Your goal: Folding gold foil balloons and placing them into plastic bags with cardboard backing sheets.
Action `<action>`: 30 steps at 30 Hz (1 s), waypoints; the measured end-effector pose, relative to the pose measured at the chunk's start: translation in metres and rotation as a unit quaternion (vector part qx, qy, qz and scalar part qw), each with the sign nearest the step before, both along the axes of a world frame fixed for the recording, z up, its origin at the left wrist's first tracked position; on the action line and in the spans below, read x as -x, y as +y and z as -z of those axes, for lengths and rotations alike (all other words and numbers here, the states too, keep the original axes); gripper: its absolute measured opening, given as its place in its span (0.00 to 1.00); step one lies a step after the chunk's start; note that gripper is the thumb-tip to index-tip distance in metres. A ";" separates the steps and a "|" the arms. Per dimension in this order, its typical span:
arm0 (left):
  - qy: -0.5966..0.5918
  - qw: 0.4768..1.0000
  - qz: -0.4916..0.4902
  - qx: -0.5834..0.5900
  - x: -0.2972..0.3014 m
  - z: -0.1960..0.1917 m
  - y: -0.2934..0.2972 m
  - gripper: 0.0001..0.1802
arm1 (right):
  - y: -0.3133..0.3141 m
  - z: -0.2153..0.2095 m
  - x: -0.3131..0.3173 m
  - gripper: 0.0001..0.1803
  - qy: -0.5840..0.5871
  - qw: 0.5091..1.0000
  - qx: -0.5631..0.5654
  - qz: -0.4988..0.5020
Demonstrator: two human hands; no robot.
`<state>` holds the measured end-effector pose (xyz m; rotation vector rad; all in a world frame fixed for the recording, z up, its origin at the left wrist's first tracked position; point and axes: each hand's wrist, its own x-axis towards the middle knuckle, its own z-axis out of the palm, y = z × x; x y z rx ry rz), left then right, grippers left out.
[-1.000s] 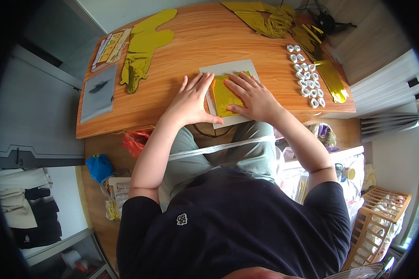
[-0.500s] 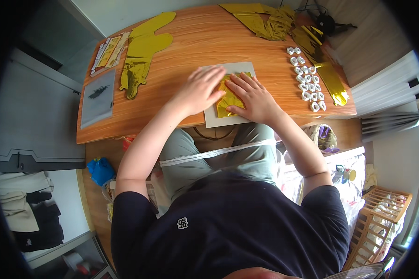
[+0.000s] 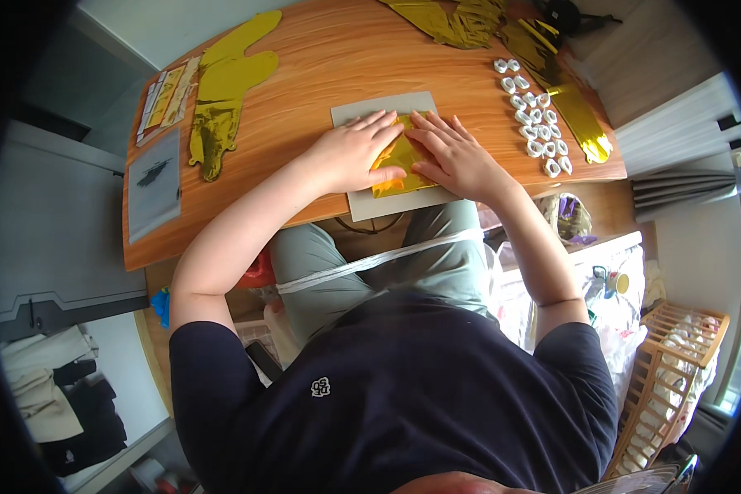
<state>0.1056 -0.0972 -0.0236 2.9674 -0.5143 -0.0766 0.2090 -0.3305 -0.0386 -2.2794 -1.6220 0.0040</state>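
Observation:
A folded sheet of shiny gold foil (image 3: 402, 165) lies on a grey board (image 3: 375, 207) at the near edge of the wooden table. My left hand (image 3: 356, 150) rests flat on the foil's left side and the board, fingers stretched out and thumb on the foil. On the foil's right side lies my right hand (image 3: 457, 156), palm down with its fingers spread. Neither hand grips anything. The two hands cover both side edges of the foil.
A flat gold foil balloon (image 3: 222, 95), printed packets (image 3: 169, 99) and a clear plastic bag (image 3: 153, 193) lie at left. Several white coiled rings (image 3: 538, 117) stand in rows at right, beside a gold foil strip (image 3: 583, 128). More gold foil (image 3: 457, 25) lies at the far edge.
My left hand has come down from above the board onto the foil's left part. My right hand stays on the foil. The whole view has shifted slightly.

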 end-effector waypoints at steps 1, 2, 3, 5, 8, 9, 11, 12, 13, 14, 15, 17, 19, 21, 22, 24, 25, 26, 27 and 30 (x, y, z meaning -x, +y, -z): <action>0.010 1.000 -0.016 -0.006 -0.004 -0.007 -0.007 0.44 | -0.001 0.000 0.000 0.33 0.003 1.000 0.003 0.006; 0.012 1.000 -0.010 -0.003 -0.007 -0.004 -0.012 0.44 | 0.000 0.001 0.001 0.33 -0.015 1.000 0.003 0.008; -0.046 0.998 -0.001 -0.041 -0.010 -0.001 -0.016 0.44 | 0.001 0.001 0.001 0.32 -0.034 0.999 0.001 0.008; -0.102 0.992 0.010 -0.075 -0.013 0.009 -0.016 0.44 | 0.000 0.003 0.001 0.31 -0.026 1.000 -0.012 0.011; -0.127 0.990 0.056 0.041 -0.018 0.026 -0.008 0.44 | 0.000 0.003 0.000 0.29 0.010 0.999 -0.041 0.018; -0.133 0.989 0.060 0.034 -0.019 0.028 -0.006 0.43 | 0.001 0.000 0.001 0.27 0.038 0.998 -0.055 0.022; -0.138 0.988 0.066 0.030 -0.020 0.032 -0.004 0.43 | 0.000 -0.009 0.013 0.26 0.016 0.995 -0.084 0.045; -0.112 0.991 0.063 0.025 -0.019 0.027 -0.006 0.43 | -0.003 -0.013 0.021 0.25 -0.011 0.991 -0.116 0.067; -0.085 0.994 0.059 0.017 -0.019 0.025 -0.005 0.42 | -0.007 -0.010 0.029 0.21 -0.051 0.983 -0.164 0.058; -0.084 0.995 0.059 0.019 -0.019 0.027 -0.003 0.42 | -0.014 -0.006 0.044 0.17 -0.064 0.976 -0.200 0.062; -0.088 0.994 0.057 0.034 -0.019 0.028 -0.003 0.42 | -0.023 0.004 0.057 0.15 -0.082 0.970 -0.225 0.030; -0.100 0.991 0.058 0.065 -0.021 0.033 -0.002 0.40 | -0.030 0.017 0.087 0.18 -0.074 0.974 -0.212 0.001; -0.099 0.991 0.060 0.071 -0.022 0.033 -0.001 0.40 | -0.022 0.021 0.106 0.22 -0.075 0.981 -0.180 0.017; -0.096 0.990 0.062 0.078 -0.022 0.032 -0.001 0.40 | -0.015 0.023 0.116 0.24 -0.077 0.982 -0.165 0.041; -0.088 0.992 0.057 0.075 -0.021 0.031 -0.002 0.39 | -0.014 0.026 0.118 0.26 -0.074 0.983 -0.159 0.055; -0.079 0.993 0.054 0.073 -0.021 0.030 -0.002 0.38 | -0.012 0.031 0.121 0.28 -0.071 0.983 -0.151 0.071; -0.082 0.992 0.054 0.074 -0.020 0.030 -0.002 0.38 | -0.012 0.033 0.122 0.30 -0.071 0.983 -0.153 0.069; -0.084 0.992 0.053 0.074 -0.020 0.030 -0.002 0.39 | -0.011 0.035 0.123 0.32 -0.070 0.983 -0.155 0.066; -0.084 0.992 0.054 0.075 -0.020 0.030 -0.002 0.39 | -0.011 0.034 0.124 0.32 -0.071 0.983 -0.154 0.067; -0.097 0.991 0.055 0.070 -0.020 0.031 -0.002 0.40 | -0.007 0.033 0.128 0.34 -0.065 0.988 -0.111 0.089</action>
